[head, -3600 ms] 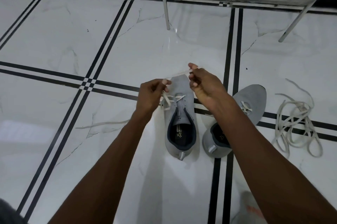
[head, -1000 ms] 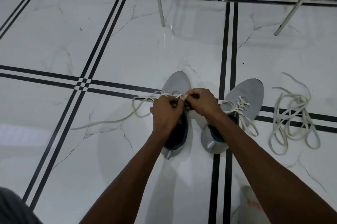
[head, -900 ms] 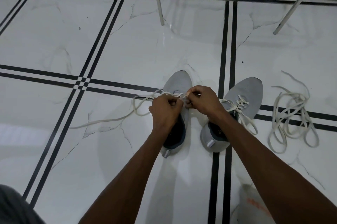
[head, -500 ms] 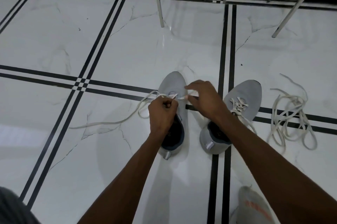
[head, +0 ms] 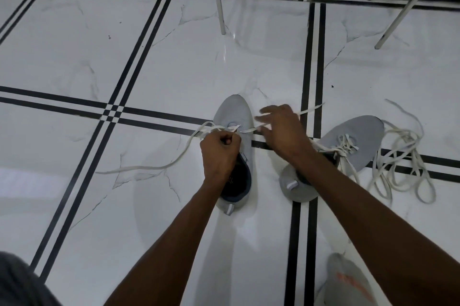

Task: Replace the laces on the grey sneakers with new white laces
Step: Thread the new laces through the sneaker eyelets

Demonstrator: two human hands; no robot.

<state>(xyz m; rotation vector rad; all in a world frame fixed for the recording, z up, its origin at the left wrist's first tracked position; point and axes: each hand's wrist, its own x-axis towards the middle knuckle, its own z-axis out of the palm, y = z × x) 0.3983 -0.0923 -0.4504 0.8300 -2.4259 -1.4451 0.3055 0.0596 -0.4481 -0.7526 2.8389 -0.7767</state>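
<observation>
2 hands (head: 220, 150) work the left sneaker (head: 234, 131) on the floor: your left grips the white lace (head: 179, 156), while your right (head: 282, 131) has pulled sideways, drawing its end through. Next eyelets await; the other sneaker (head: 348, 146) sits beside.

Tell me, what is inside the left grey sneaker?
Inside the left sneaker, a dark navy lining shows around the heel opening. The left hand, gripping the white lace, covers the tongue and front of the opening, so nothing more shows.
</observation>
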